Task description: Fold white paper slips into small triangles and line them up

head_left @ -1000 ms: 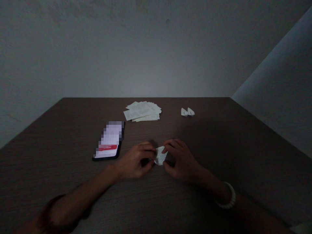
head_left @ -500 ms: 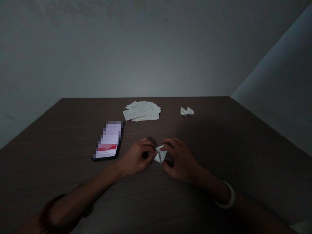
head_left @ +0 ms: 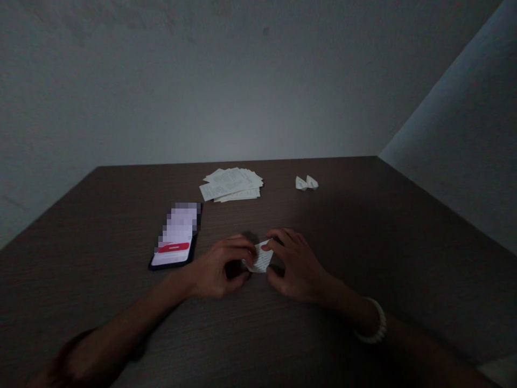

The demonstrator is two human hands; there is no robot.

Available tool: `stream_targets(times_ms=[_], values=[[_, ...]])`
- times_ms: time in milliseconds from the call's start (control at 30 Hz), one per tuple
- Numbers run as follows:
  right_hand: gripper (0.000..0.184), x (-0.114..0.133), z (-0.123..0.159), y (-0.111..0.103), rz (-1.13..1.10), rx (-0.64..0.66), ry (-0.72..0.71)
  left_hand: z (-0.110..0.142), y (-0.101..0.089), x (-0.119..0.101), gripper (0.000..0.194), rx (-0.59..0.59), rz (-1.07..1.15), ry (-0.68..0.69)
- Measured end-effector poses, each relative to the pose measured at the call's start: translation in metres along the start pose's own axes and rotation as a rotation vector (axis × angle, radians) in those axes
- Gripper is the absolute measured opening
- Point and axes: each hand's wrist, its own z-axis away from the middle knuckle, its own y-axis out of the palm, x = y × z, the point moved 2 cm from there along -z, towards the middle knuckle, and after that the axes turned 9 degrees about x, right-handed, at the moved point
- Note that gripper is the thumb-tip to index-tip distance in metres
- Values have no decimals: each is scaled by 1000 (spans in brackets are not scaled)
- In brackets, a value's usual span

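Both of my hands meet over the middle of a dark wooden table and pinch one small piece of printed white paper. My left hand grips its left side with curled fingers. My right hand holds its right side between thumb and fingertips; a pale bracelet sits on that wrist. The paper is partly folded and held just above the tabletop.
A phone with a lit screen lies left of my hands. A fanned pile of white paper slips lies farther back. Two small folded paper shapes sit at the back right. Grey walls enclose the table.
The paper's shape has changed between my fingers, from a rounded flap to a flatter, tilted piece. My hands stay in place. The view has shifted slightly.
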Motion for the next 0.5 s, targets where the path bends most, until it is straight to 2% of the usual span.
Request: stream_targets(times_ms=[100,500], values=[[38,0,0,0,6,4,1,-1,1,2,9,-26,39,-12],[40,-3,1,4,29,22,10,-14,13,4,10,-219,-91,-239]])
